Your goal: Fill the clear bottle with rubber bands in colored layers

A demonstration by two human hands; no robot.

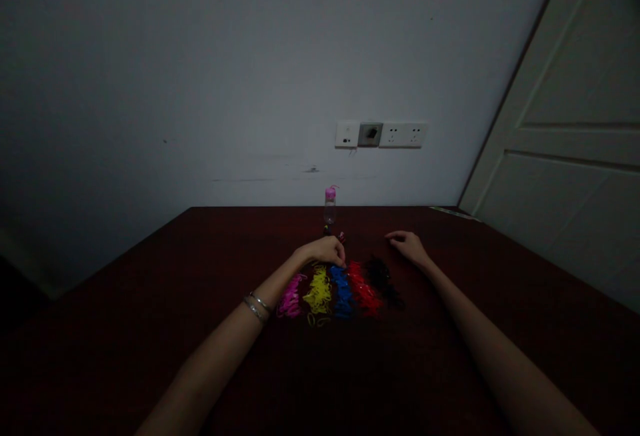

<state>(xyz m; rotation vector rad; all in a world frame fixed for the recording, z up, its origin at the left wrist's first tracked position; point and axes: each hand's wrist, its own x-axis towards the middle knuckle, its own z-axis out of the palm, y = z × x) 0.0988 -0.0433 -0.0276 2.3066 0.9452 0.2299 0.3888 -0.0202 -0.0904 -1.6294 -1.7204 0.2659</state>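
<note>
Small loops lie on the dark red table in coloured groups: pink point(291, 299), yellow point(319, 291), blue point(343, 293), red point(365, 291) and black point(383, 277). Over the top of the yellow and blue groups is my left hand point(327, 250), its fingers curled down and pressed together near the blue loops; what they hold, if anything, is too small to name. My right hand point(407, 246) rests on the table beyond the black group, fingers stretched loosely to the left and holding nothing visible. Two bracelets circle my left wrist.
A small clear bottle with a pink cap point(331, 207) stands behind my left hand, with small dark and pinkish items point(341, 237) in front of it. Sockets point(403, 135) are on the wall behind the table point(240, 236). A pale door point(570, 149) is at the right.
</note>
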